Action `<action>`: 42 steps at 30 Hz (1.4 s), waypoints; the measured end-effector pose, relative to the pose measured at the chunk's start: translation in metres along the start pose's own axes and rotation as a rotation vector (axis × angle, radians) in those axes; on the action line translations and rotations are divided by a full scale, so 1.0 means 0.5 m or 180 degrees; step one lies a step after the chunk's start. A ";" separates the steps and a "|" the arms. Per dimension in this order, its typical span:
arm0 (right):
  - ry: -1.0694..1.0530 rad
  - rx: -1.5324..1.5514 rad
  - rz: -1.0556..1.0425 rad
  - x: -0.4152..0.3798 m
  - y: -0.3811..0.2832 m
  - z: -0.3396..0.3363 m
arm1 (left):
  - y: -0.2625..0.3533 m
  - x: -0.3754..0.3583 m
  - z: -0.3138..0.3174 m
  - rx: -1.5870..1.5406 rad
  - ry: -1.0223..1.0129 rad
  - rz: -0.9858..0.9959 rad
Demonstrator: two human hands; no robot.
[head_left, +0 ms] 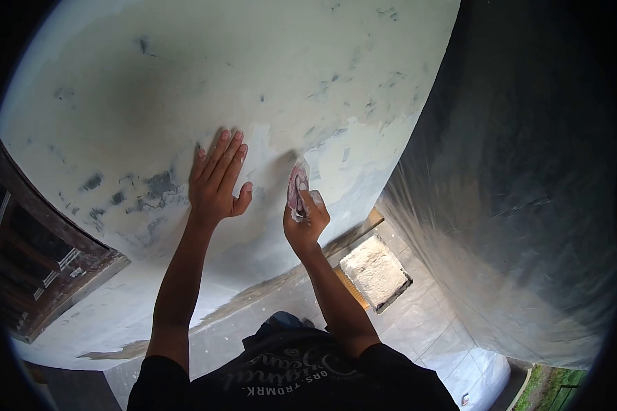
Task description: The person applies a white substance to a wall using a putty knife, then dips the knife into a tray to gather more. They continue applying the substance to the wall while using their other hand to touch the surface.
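Observation:
My left hand (216,181) lies flat on the pale wall (206,82), its fingers stretched out and the thumb apart. To the right of it, my right hand (306,219) grips a folded, dusty, reddish piece of sandpaper (297,185) against the same wall. White powder coats the sandpaper and my right fingers. Around both hands the wall has dark scuffed spots and patchy whitish areas. How much of the sandpaper touches the wall cannot be made out.
A container of lumpy white material (373,267) stands on the tiled floor (425,301) below right. Clear plastic sheeting (514,205) hangs along the right side. At the left is a brown wooden frame with slats (38,250).

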State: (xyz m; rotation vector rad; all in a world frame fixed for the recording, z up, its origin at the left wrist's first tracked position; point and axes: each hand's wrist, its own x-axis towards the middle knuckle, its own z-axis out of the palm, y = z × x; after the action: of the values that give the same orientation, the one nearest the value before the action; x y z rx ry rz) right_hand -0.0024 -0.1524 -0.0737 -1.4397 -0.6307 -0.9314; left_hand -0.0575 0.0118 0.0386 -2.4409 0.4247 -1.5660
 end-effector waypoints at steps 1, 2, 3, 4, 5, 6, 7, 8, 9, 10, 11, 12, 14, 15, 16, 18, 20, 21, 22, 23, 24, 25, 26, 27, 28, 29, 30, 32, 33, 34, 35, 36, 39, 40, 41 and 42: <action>0.0004 -0.0004 -0.0017 0.003 -0.001 0.000 | 0.000 0.000 0.000 -0.0007 0.0015 0.0008; 0.0012 -0.0026 0.0013 0.000 -0.001 0.001 | 0.000 0.000 -0.001 -0.0004 0.0018 0.0009; 0.0011 -0.0022 0.0008 0.004 -0.004 0.002 | 0.001 0.001 -0.002 0.0003 0.0005 0.0011; 0.0074 -0.0055 -0.0147 0.008 -0.007 0.004 | 0.001 0.001 -0.003 0.0011 -0.0008 0.0012; 0.0135 -0.0086 -0.0303 0.011 -0.010 0.006 | 0.001 0.001 -0.003 0.0016 -0.0005 0.0011; 0.0135 -0.0082 -0.0304 0.005 -0.008 0.007 | 0.000 0.001 -0.003 -0.0006 -0.0020 -0.0004; 0.0053 -0.0009 -0.0113 -0.004 -0.005 0.007 | 0.001 0.000 -0.003 -0.0031 -0.0036 -0.0018; -0.0028 0.0064 0.0076 -0.011 -0.002 0.008 | 0.001 0.000 -0.003 -0.0029 -0.0034 -0.0017; -0.0027 0.0066 0.0073 -0.012 -0.003 0.010 | 0.000 0.000 -0.003 -0.0036 -0.0031 -0.0018; -0.0044 0.0038 0.0049 -0.012 -0.004 0.011 | 0.000 -0.001 -0.003 -0.0043 -0.0028 -0.0019; -0.0063 0.0011 0.0026 -0.013 -0.004 0.011 | 0.000 -0.002 -0.003 -0.0042 -0.0029 -0.0021; -0.0064 0.0012 0.0026 -0.013 -0.004 0.011 | 0.000 -0.002 -0.003 -0.0039 -0.0036 -0.0026; -0.0053 0.0041 0.0001 -0.013 -0.004 0.013 | -0.001 -0.003 -0.003 -0.0035 -0.0042 -0.0028; -0.0052 0.0043 0.0003 -0.013 -0.003 0.015 | 0.000 -0.002 -0.003 -0.0034 -0.0040 -0.0038; -0.0070 0.0046 -0.0065 -0.013 -0.001 0.017 | 0.000 -0.003 -0.003 -0.0035 -0.0040 -0.0047; -0.0089 0.0053 -0.0126 0.000 -0.004 0.023 | 0.000 -0.002 -0.005 -0.0048 -0.0017 -0.0006; -0.0088 0.0083 -0.0621 0.031 -0.009 0.035 | -0.003 -0.007 -0.004 -0.0061 0.0006 0.0031; -0.0089 0.0085 -0.0616 0.046 -0.009 0.046 | -0.007 -0.016 0.002 -0.0174 0.0145 0.0030; -0.0072 0.0117 -0.0702 0.061 -0.009 0.059 | -0.010 -0.021 0.006 -0.0287 0.0284 0.0028; -0.0056 0.0150 -0.0785 0.074 -0.011 0.071 | -0.010 -0.022 0.006 -0.0287 0.0275 0.0025; -0.0326 -0.0038 -0.0784 0.091 -0.021 0.079 | -0.011 -0.024 0.007 -0.0346 0.0306 0.0031; -0.0336 -0.0032 -0.0776 0.083 -0.019 0.088 | -0.012 -0.026 0.007 -0.0403 0.0337 0.0034; -0.0414 -0.0113 -0.0849 0.068 -0.013 0.101 | -0.011 -0.027 0.007 -0.0401 0.0323 0.0024; -0.0491 -0.0197 -0.0924 0.052 -0.004 0.114 | -0.008 -0.025 0.005 -0.0404 0.0307 0.0016; -0.0561 -0.0074 -0.0800 0.020 -0.002 0.115 | -0.009 -0.023 0.005 -0.0399 0.0304 0.0007; -0.0677 -0.0042 -0.0790 -0.014 -0.001 0.108 | -0.011 -0.020 0.005 -0.0391 0.0308 -0.0007; -0.0757 -0.0068 -0.0809 -0.053 0.001 0.097 | -0.010 -0.020 0.005 -0.0367 0.0308 -0.0003; -0.0828 -0.0098 -0.0820 -0.092 -0.005 0.075 | -0.008 -0.022 0.007 -0.0349 0.0302 0.0010; -0.0790 0.0006 -0.0813 -0.095 -0.008 0.062 | -0.009 -0.022 0.009 -0.0371 0.0332 0.0021; -0.0754 0.0114 -0.0803 -0.082 -0.018 0.049 | -0.011 -0.022 0.009 -0.0389 0.0357 0.0030; -0.0684 0.0189 -0.0911 -0.056 -0.015 0.039 | -0.012 -0.022 0.008 -0.0384 0.0343 0.0026; -0.0425 0.0086 -0.1039 -0.021 -0.016 0.036 | -0.011 -0.021 0.005 -0.0369 0.0284 0.0027; 0.0199 -0.0170 -0.1239 0.083 -0.006 0.046 | -0.008 -0.020 0.003 -0.0350 0.0208 0.0017; 0.0091 -0.0218 -0.1202 0.108 -0.006 0.051 | -0.009 -0.019 0.003 -0.0326 0.0196 0.0011; 0.0098 -0.0215 -0.1203 0.104 -0.003 0.057 | -0.009 -0.018 0.004 -0.0323 0.0197 0.0017; -0.0220 -0.0325 -0.0994 0.091 0.005 0.071 | -0.010 -0.018 0.004 -0.0322 0.0205 0.0019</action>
State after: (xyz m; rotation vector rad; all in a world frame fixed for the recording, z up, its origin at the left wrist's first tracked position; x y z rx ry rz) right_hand 0.0296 -0.1244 -0.0341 -1.4942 -0.8880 -1.1742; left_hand -0.0583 0.0195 0.0318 -2.4652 0.5344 -1.6633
